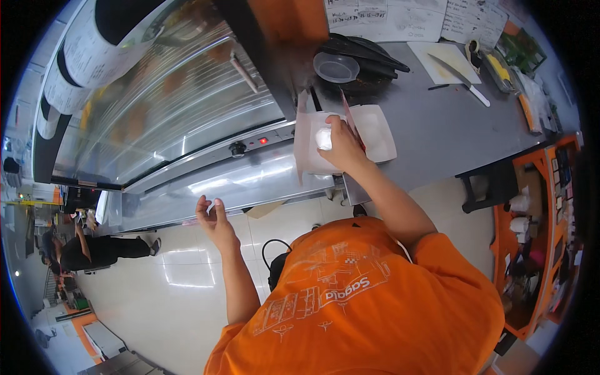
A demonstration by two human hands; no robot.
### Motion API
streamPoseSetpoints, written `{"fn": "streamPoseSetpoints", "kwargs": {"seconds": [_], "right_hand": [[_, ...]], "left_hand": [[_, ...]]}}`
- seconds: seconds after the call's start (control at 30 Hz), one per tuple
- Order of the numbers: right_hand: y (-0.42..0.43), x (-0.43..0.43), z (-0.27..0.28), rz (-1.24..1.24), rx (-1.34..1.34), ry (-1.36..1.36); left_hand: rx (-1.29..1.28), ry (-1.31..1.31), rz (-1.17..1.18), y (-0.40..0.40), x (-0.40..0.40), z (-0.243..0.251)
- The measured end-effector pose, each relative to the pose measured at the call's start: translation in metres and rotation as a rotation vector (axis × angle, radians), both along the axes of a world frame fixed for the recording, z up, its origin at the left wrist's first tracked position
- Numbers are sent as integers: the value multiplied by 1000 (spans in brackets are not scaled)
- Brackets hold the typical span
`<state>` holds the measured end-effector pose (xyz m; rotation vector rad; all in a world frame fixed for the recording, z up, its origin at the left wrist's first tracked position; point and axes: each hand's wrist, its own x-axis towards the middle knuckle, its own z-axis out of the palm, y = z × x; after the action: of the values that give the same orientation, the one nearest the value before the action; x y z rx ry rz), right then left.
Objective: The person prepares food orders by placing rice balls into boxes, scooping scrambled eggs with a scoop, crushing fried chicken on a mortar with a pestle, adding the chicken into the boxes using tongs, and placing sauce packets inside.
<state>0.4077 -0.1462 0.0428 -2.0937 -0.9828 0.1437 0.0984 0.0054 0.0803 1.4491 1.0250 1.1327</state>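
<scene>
My right hand (344, 145) is over an open paper food box (382, 133) on the metal counter, its fingers around a white wrapped ball-shaped item (324, 138). The box has raised flaps, one with a red side, beside the hand. My left hand (215, 220) hangs in the air in front of the display warmer's lower ledge, fingers apart and slightly curled, with nothing in it. Behind the box, a clear plastic bowl (336, 67) rests on black trays or lids (370, 56).
A glass-fronted food warmer (168, 108) with a knob (237, 149) stands at left. On the counter at right are a cutting board (422, 51) with a knife (452, 70) across it and a container of yellow food (499, 68). A black stool (492, 185) and orange shelf (504, 262) stand right; a person in black (93, 251) is far left.
</scene>
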Motion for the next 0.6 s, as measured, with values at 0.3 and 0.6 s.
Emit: {"fn": "streamPoseSetpoints", "kwargs": {"seconds": [0.3,0.6], "right_hand": [[69,29,-7,157,-869,76],[93,22,-32,160,-976,-92]], "left_hand": [[-108,-25,62,10,-56,-12],[-166,-7,41,22,-75,-27]]}}
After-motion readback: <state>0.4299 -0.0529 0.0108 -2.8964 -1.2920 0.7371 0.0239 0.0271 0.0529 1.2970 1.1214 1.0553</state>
